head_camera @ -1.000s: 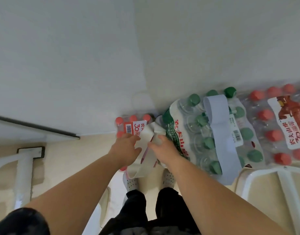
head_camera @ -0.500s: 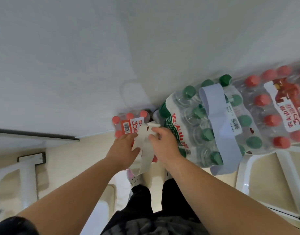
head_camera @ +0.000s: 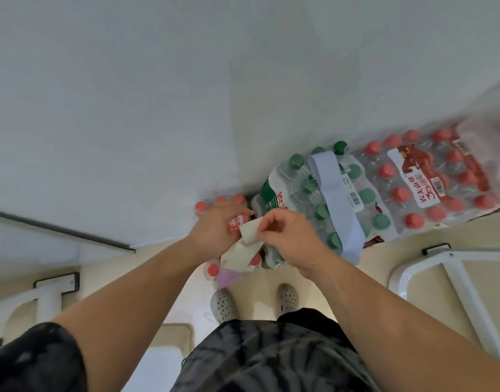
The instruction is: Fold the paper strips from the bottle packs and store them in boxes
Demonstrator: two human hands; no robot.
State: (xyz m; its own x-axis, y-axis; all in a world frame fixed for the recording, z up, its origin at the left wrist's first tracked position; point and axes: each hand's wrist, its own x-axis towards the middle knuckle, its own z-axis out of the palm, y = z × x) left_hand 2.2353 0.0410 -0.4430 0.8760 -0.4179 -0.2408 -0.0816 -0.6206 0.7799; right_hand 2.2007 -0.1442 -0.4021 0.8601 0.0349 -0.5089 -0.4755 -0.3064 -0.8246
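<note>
The right hand (head_camera: 285,239) has its grip pinched on the paper strip (head_camera: 250,232); the left hand (head_camera: 215,233) presses flat on the red-cap pack (head_camera: 213,269). It is better to peel slowly, with the pack held steady.

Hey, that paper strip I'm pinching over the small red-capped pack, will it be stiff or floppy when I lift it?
Probably floppy: the paper strip bends and droops below where the right hand pinches it. It is likely very light, since a fingertip pinch alone carries its upper end. It seems to take creases easily, as that upper end looks folded over.
</note>
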